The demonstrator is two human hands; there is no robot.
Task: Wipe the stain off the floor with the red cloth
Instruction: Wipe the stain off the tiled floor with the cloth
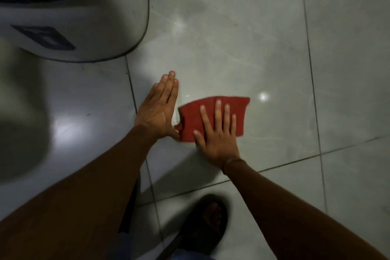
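The red cloth (239,112) lies flat on the grey tiled floor (274,59). My right hand (215,135) presses down on it with the palm flat and the fingers spread. My left hand (158,107) rests flat on the floor just left of the cloth, fingers together, holding nothing. Its thumb touches the cloth's lower left corner. A small white smear, the stain (176,117), shows on the tile in the gap between my left hand and the cloth's left edge. Part of it may be hidden under the cloth.
A large white and dark blue appliance (84,27) stands on the floor at the upper left, close to my left hand. My foot in a dark sandal (209,219) is below the hands. Faint pale streaks (179,25) cross the tile beyond the cloth.
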